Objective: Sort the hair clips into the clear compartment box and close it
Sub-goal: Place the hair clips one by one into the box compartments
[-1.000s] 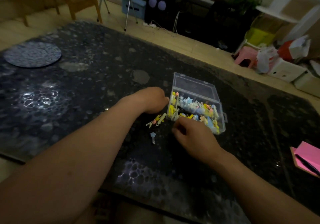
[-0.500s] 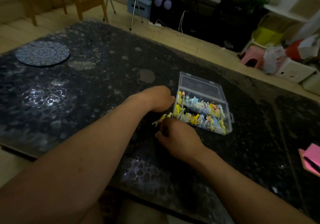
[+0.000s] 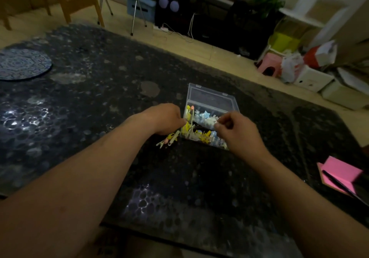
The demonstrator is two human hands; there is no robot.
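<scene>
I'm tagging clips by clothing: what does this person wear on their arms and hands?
Nothing visible. The left forearm and right forearm are bare to the frame's edge: no sleeves or cuffs. No watch or bracelet shows at either wrist. The left grip and right grip are ungloved; the dim light hides whether there are rings.

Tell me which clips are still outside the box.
The small yellow-and-pale cluster on the table by the clear box's near left corner, beside the left hand. All others sit in the compartments, bar one the right hand seems to pinch above them.
</scene>
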